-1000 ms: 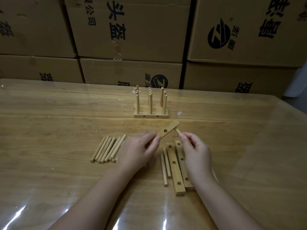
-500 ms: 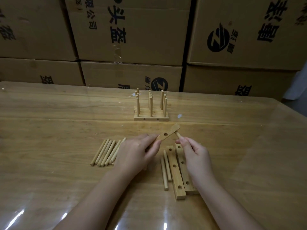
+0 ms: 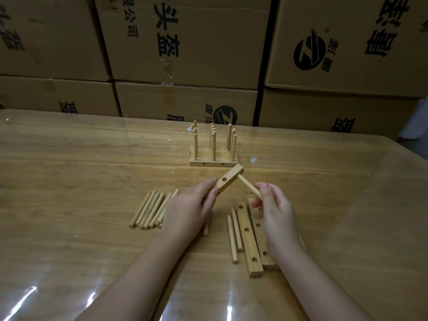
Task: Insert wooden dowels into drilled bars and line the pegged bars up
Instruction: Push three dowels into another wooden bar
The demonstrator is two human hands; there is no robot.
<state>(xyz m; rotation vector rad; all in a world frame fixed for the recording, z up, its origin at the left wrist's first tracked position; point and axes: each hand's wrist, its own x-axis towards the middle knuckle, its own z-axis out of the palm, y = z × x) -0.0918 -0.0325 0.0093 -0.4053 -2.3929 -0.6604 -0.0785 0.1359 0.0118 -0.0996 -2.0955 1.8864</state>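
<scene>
1. Dowel (image 3: 247,185) and drilled bar (image 3: 231,176) are held together above the middle of the worktop (image 3: 69,205), between its front edge and the finished set. The dowel's far end is met with the bar's raised end. Whether it is seated in a hole cannot be told.
2. The bar's lower end is gripped by the curled fingers of the left hand (image 3: 185,212). The dowel's near end is pinched between thumb and fingertips of the right hand (image 3: 278,214).
3. Done so far: several pegged bars (image 3: 213,162) are lined up side by side toward the back edge, each with upright dowels. Their exact number cannot be counted.
4. Left to do: one open hole is seen on the held bar. Two bare bars (image 3: 249,246) are laid flat toward the front edge, partly under the right hand, with every visible hole unfilled.
5. Two loose dowels (image 3: 237,230) are laid just beside those bars, and a bunch of dowels (image 3: 150,210) is spread to the left of the left hand. The task is judged to be roughly at its midpoint.
6. The bar is seen as pale, plain wood, square-edged, with round holes. The dowel is a straight, smooth, round stick of the same colour.
</scene>
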